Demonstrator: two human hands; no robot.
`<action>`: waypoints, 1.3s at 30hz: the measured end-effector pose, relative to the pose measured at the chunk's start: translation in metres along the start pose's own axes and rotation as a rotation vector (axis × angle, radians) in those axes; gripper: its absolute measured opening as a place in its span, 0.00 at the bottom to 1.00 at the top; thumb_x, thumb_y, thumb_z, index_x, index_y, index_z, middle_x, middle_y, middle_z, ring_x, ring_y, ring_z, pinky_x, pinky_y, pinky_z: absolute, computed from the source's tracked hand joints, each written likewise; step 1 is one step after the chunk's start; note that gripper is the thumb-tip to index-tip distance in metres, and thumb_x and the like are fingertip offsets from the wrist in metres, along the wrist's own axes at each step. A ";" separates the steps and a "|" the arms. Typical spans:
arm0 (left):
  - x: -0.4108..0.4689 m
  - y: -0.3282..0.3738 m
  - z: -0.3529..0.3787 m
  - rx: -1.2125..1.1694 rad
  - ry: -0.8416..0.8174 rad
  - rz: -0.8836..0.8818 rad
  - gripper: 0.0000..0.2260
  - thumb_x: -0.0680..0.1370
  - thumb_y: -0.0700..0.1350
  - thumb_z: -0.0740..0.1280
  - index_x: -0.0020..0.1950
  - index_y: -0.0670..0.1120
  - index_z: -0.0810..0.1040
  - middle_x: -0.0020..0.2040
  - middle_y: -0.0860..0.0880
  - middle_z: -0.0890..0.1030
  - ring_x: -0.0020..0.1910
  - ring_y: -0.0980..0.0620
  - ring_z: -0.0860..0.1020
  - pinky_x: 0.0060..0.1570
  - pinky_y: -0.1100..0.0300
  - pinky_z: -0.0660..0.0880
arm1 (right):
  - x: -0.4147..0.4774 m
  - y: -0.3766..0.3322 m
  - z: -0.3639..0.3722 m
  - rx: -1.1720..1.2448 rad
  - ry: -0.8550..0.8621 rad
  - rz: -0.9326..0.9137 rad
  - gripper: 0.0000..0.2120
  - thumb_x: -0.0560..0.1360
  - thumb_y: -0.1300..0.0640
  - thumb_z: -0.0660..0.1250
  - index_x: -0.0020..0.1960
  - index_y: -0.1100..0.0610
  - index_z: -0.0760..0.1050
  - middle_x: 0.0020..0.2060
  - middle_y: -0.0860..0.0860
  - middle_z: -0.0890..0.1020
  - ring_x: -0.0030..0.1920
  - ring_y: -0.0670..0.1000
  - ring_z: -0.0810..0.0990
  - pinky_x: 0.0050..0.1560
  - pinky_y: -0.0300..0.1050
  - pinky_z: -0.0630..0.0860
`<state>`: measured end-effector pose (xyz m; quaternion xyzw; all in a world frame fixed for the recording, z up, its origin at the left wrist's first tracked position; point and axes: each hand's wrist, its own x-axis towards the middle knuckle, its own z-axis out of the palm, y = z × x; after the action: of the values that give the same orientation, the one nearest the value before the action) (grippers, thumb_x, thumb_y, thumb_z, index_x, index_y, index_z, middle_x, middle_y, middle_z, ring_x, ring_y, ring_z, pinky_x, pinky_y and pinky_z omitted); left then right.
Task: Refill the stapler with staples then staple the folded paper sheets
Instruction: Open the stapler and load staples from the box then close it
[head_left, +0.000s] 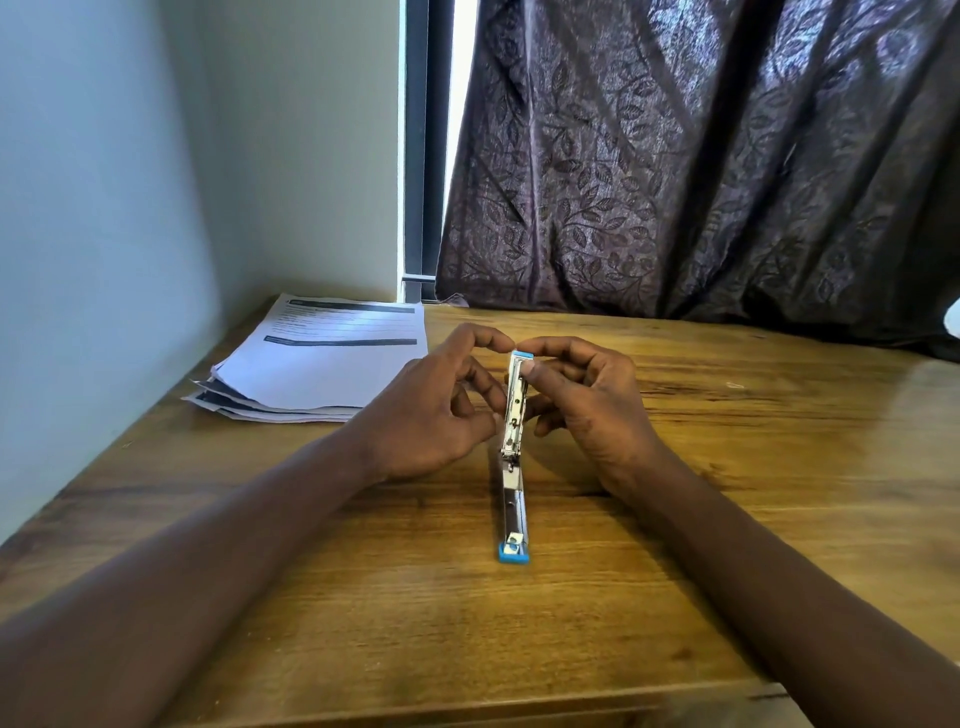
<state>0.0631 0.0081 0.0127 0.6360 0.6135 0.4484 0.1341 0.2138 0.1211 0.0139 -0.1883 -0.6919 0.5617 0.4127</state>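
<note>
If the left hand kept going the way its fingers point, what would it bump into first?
Probably the stapler. The left hand points rightward at its raised metal arm, with fingertips already at or almost on it. Just beyond is the right hand, holding that arm from the other side. Depth is hard to judge exactly.

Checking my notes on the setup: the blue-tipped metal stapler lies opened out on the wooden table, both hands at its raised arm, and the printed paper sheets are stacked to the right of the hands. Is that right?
Not quite. The head view shows the stack of printed paper sheets to the left of the hands, near the wall. The rest holds: the blue-tipped metal stapler lies opened out on the wooden table, left hand and right hand at its raised arm.
</note>
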 end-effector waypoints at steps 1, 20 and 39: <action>-0.001 0.001 -0.001 0.048 -0.017 0.023 0.29 0.75 0.37 0.74 0.70 0.57 0.67 0.48 0.53 0.82 0.37 0.52 0.81 0.40 0.53 0.81 | 0.002 0.000 -0.001 0.014 0.023 0.005 0.09 0.78 0.64 0.70 0.58 0.62 0.80 0.38 0.57 0.86 0.30 0.53 0.82 0.27 0.41 0.77; 0.001 0.000 0.001 0.076 0.235 -0.022 0.28 0.72 0.58 0.76 0.70 0.59 0.71 0.60 0.62 0.79 0.48 0.65 0.82 0.40 0.70 0.80 | 0.004 0.006 0.001 0.215 0.076 0.048 0.17 0.75 0.75 0.65 0.59 0.60 0.78 0.42 0.57 0.86 0.40 0.53 0.85 0.39 0.47 0.83; 0.002 -0.011 -0.006 0.320 0.150 0.091 0.12 0.81 0.48 0.68 0.65 0.53 0.79 0.56 0.53 0.84 0.50 0.58 0.80 0.50 0.58 0.79 | -0.003 -0.003 0.004 0.163 -0.072 -0.064 0.21 0.66 0.62 0.76 0.59 0.60 0.78 0.52 0.60 0.86 0.51 0.55 0.86 0.50 0.46 0.84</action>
<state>0.0511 0.0097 0.0093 0.6413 0.6559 0.3966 -0.0354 0.2133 0.1155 0.0150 -0.1117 -0.6639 0.6092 0.4192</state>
